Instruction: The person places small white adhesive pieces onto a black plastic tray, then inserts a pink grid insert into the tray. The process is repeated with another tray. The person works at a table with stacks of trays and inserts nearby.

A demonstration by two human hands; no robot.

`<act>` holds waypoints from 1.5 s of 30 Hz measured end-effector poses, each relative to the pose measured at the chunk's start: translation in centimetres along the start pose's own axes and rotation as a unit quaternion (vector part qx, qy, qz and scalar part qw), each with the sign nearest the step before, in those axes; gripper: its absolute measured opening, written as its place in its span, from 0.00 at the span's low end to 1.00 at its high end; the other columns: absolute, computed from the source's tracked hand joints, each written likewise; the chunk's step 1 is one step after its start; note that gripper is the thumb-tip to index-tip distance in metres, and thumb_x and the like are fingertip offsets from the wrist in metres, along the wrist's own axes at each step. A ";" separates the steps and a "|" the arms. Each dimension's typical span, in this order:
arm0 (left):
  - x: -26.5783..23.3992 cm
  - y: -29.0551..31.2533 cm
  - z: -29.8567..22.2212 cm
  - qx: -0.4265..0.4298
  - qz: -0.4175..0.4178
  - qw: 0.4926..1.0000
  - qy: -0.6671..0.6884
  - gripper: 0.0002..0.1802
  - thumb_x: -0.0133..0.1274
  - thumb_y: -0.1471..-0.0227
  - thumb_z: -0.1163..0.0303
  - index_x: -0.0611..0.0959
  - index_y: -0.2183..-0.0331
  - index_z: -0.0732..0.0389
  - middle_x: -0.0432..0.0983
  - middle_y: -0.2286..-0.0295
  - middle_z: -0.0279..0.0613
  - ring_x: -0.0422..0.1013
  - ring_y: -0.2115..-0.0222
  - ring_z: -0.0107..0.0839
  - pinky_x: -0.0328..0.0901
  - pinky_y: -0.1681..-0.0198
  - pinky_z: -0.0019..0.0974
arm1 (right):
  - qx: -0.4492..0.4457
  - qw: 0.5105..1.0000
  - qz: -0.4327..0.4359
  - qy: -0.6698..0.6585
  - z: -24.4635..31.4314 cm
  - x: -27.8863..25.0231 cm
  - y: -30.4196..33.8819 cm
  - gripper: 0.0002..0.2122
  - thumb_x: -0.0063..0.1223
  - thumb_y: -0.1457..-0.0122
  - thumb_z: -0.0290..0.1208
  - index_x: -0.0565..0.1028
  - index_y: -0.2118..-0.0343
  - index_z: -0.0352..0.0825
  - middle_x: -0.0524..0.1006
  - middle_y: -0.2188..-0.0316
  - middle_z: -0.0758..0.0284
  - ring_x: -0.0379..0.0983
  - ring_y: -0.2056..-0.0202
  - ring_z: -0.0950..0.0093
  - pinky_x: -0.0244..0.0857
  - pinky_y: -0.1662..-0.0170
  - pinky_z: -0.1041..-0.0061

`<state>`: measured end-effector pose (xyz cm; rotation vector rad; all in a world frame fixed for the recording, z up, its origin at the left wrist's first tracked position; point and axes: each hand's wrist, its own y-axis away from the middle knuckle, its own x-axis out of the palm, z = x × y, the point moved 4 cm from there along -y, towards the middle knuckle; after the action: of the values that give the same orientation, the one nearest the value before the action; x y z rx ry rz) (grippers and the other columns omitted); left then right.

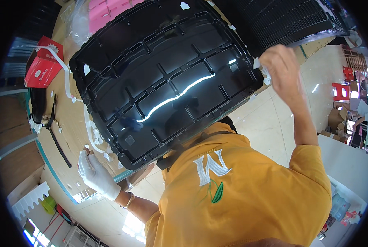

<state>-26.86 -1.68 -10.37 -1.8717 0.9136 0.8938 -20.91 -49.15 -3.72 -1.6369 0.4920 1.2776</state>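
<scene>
The view looks down from the left of two fisheye cameras on the person's head, close above the tray [167, 88], left hand [96, 173] and right hand [280, 70]. Edges bow toward the round rim; the wide field takes in table [75, 131], shirt [249, 189] and floor [274, 119].

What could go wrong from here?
1. The black tray has its near side about at the table's edge, with floor visible below; a push that way might tip or slide it off.
2. The white strip runs up against the tray's left side, so it could snag if the tray shifts.
3. The right hand is bare, unlike the gloved left hand; a rough tray rim might scratch it.
</scene>
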 end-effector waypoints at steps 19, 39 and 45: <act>0.3 -5.1 -5.7 0.156 -0.034 0.987 0.028 0.09 0.55 0.50 0.80 0.81 0.63 0.65 0.79 0.64 0.48 0.74 0.62 0.46 0.67 0.56 0.43 | 0.024 0.996 0.079 -0.046 -6.0 12.3 -17.3 0.09 0.48 0.46 0.17 0.77 0.65 0.34 0.71 0.67 0.65 0.71 0.61 0.64 0.67 0.57 0.65; 0.6 -3.2 -2.2 0.083 -0.020 0.996 0.021 0.10 0.54 0.50 0.78 0.82 0.63 0.64 0.79 0.63 0.49 0.73 0.62 0.47 0.67 0.57 0.44 | -0.012 0.989 0.140 -0.039 -5.2 11.5 -18.1 0.09 0.50 0.50 0.16 0.76 0.67 0.33 0.71 0.68 0.64 0.71 0.63 0.63 0.64 0.59 0.64; 0.6 -3.1 -2.4 0.106 -0.035 0.993 -0.021 0.08 0.54 0.50 0.76 0.82 0.64 0.64 0.79 0.64 0.50 0.74 0.62 0.47 0.66 0.55 0.45 | -0.029 0.991 0.104 -0.076 -6.2 12.6 -17.8 0.08 0.51 0.51 0.20 0.77 0.68 0.35 0.73 0.68 0.62 0.73 0.62 0.60 0.66 0.61 0.61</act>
<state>-23.44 -2.80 -8.81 -1.6861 0.8750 0.7600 0.76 -43.45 -7.31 -1.5509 0.5467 1.5705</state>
